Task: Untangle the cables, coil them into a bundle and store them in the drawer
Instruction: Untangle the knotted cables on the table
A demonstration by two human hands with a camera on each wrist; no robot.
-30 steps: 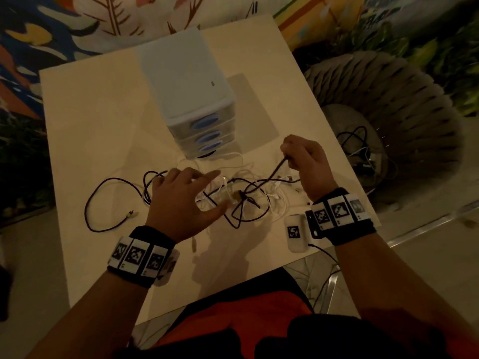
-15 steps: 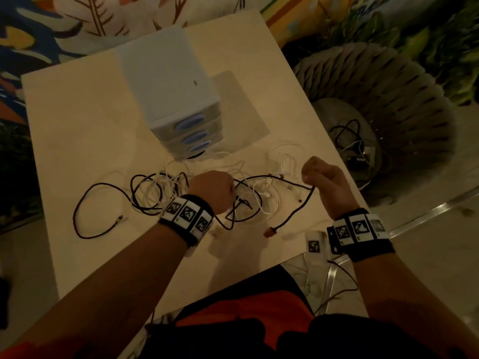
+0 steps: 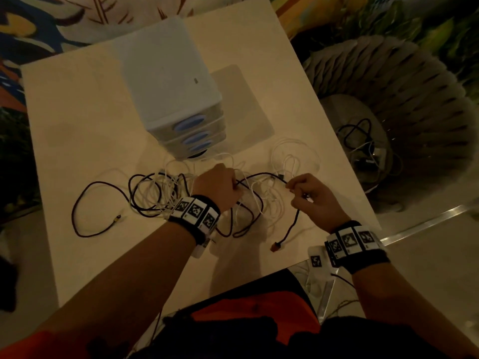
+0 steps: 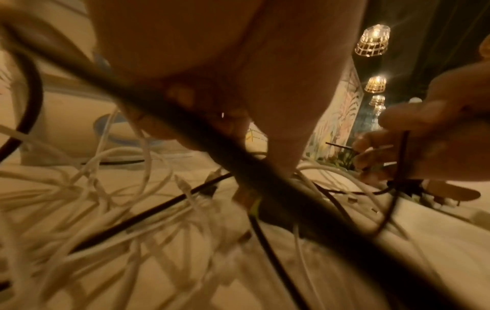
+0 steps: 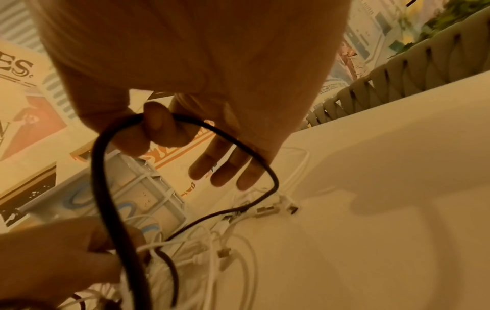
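my right hand [image 3: 308, 195] sits right of centre in the head view, raised a little off the pale square tabletop [image 3: 85, 117], and it pinches the dark braided cable [image 3: 260, 174] between thumb and forefinger. in the right wrist view that cable [image 5: 106, 167] loops over the pinch while my other three fingers [image 5: 222, 169] hang straight and loose below it. i hold it up like this, i think, so the dark line lifts clear of the thin white cables [image 3: 282, 161] and i can see where it crosses them. its free end, with a small reddish plug [image 3: 274, 246], dangles down toward the lower edge of the table.

my left hand [image 3: 220, 186] is at the centre of the frame, knuckles up, wrist bent down into the heap. its fingers are curled around strands where the dark cable runs in; which strands exactly i cannot tell, since the left wrist view is blurred and shows only a thick dark line [image 4: 185, 130] crossing under my palm. i judge it pins the tangle so my right hand's pull slides the dark cable out instead of dragging everything.

the rest of the dark cable loops out to the left, ending in a small plug [image 3: 118, 218] lying on the table. the white plastic drawer unit with blue oval handles [image 3: 191, 123] stands just above the heap, all drawers closed, so coiling and storing are not yet begun.
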